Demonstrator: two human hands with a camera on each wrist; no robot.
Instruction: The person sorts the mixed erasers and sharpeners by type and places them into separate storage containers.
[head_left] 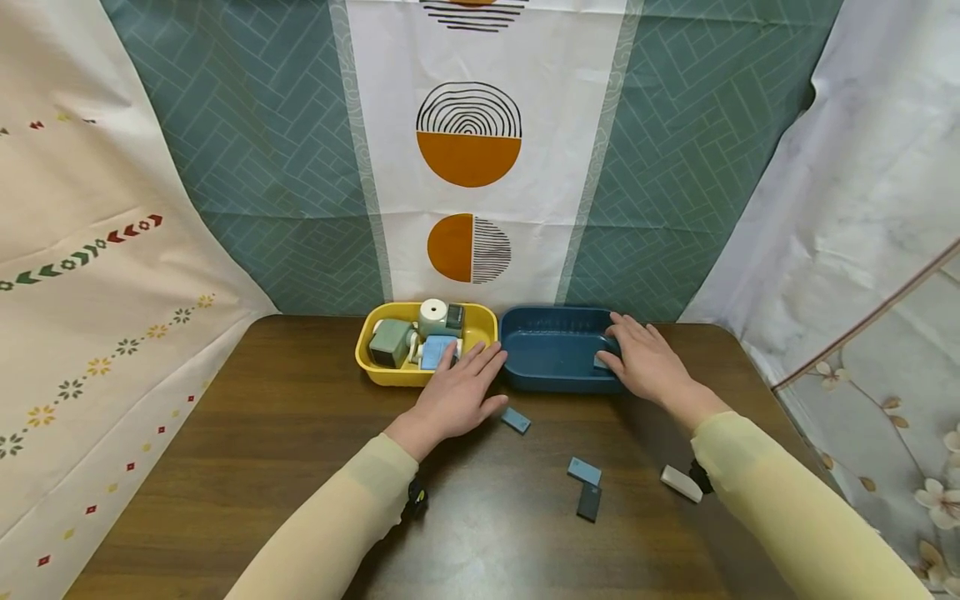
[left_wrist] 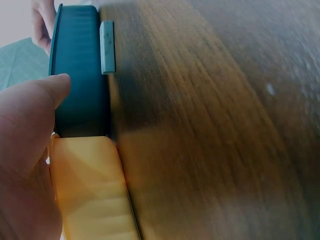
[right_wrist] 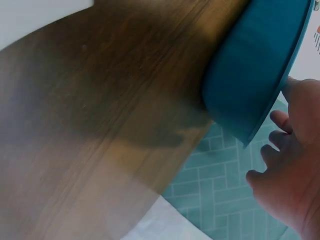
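Note:
My left hand (head_left: 459, 393) lies over the front right corner of a yellow tray (head_left: 397, 378), fingers straight and spread. In the left wrist view its thumb (left_wrist: 61, 89) overlaps the dark blue tray (left_wrist: 77, 60). The yellow tray holds a green block-like piece (head_left: 392, 340), a light blue piece (head_left: 437, 352) and a round white-topped piece (head_left: 432, 315). At the right end of the blue tray (head_left: 558, 384) is my right hand (head_left: 651, 360), its thumb over the rim and its fingers extended. A small blue tile (head_left: 601, 361) lies inside that tray, close to the thumb.
In front of the trays, a blue tile (head_left: 516, 420) lies by the left thumb. Nearer me are another blue tile (head_left: 584, 471), a dark tile (head_left: 588, 503) touching it, and a white bar (head_left: 682, 483) beside the right sleeve. Curtain cloth (head_left: 300, 267) hangs behind the wooden table (head_left: 300, 450).

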